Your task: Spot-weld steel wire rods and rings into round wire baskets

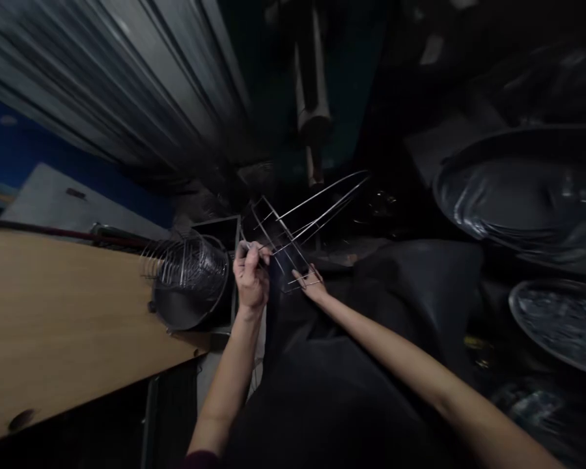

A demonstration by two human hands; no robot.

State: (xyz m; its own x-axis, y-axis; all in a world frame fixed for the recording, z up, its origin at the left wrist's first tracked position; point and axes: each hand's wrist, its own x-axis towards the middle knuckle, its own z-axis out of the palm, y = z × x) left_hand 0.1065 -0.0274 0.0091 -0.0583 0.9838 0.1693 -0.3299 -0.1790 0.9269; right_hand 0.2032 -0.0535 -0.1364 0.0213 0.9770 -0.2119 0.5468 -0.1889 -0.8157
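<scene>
A bent metal wire frame (293, 242) with long looped prongs slants in front of me, its loops reaching to the upper right. My left hand (251, 277) is closed at its left side, the fingers curled in a pinch around the wire. Lower on the frame, my right hand (312, 283) grips the end near my lap. Just left of my left hand, a dark round bucket (183, 309) lies tilted, with several curved wire pieces (188, 264) in it and sticking out. The picture is dim, so the exact finger contact is hard to see.
A machine with a vertical ram (312, 98) stands above the frame. A wooden board (68, 326) fills the left side. Long metal strips (127, 65) lie at upper left. To the right are a large basin (517, 189) and a smaller basin of metal parts (561, 319). Dark cloth (342, 371) covers my lap.
</scene>
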